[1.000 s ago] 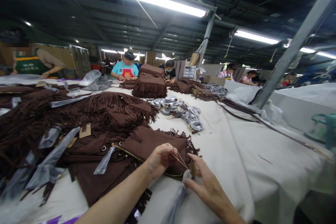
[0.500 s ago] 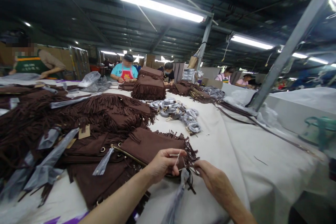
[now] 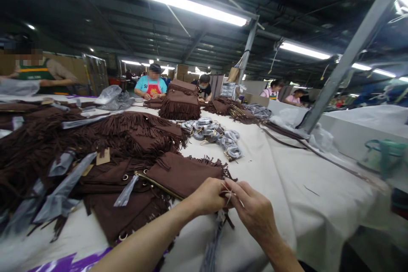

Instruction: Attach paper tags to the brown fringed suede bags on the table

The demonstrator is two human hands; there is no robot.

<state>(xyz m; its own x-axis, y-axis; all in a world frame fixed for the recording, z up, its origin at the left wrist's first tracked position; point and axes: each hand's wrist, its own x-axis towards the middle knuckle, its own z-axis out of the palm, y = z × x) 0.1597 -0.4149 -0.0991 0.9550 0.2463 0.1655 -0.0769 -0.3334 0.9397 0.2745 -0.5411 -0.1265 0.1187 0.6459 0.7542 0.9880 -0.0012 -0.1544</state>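
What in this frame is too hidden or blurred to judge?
Head view only:
- What the thin pale string is tied to: hidden behind the left hand and right hand.
- Teal object at right: motion-blurred.
- Paper tag print: too small.
- Plastic strip below the hands: cut off by the bottom edge.

Thin pale string (image 3: 228, 192) pinched between left hand (image 3: 208, 196) and right hand (image 3: 255, 211), near table edge. Brown fringed suede bag (image 3: 183, 175) lies flat just behind, gold zipper along its near-left edge, fringe on the right.
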